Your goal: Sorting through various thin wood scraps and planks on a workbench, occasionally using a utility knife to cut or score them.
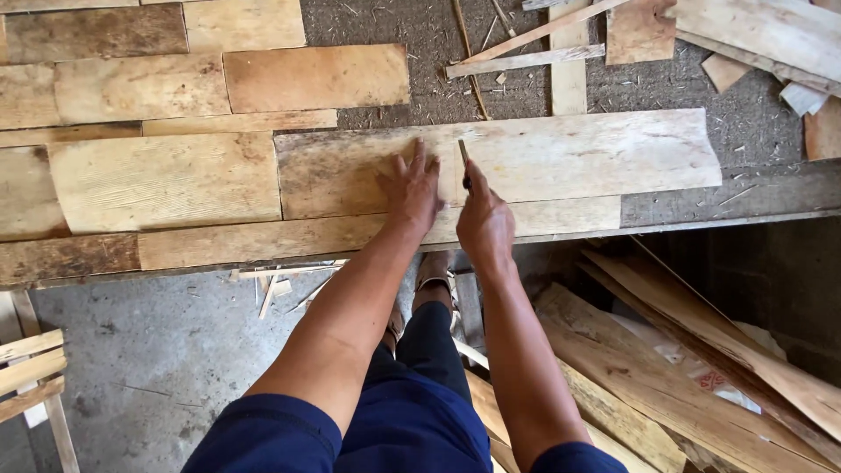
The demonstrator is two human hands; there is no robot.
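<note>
A long pale veneer sheet point(578, 158) lies across the workbench in front of me. My left hand point(412, 188) rests flat on it with fingers spread, pressing it down. Right beside it, my right hand point(484, 223) grips a thin dark blade or knife point(463, 162), its tip pointing up onto the sheet near my left fingertips. Both forearms reach forward over the bench's front edge.
Other veneer pieces point(166, 180) are laid side by side to the left. Thin wooden strips point(526, 60) and offcuts point(753, 35) lie at the back right. Long boards point(666, 350) lean under the bench on the right; a slatted frame point(35, 368) stands at lower left on the concrete floor.
</note>
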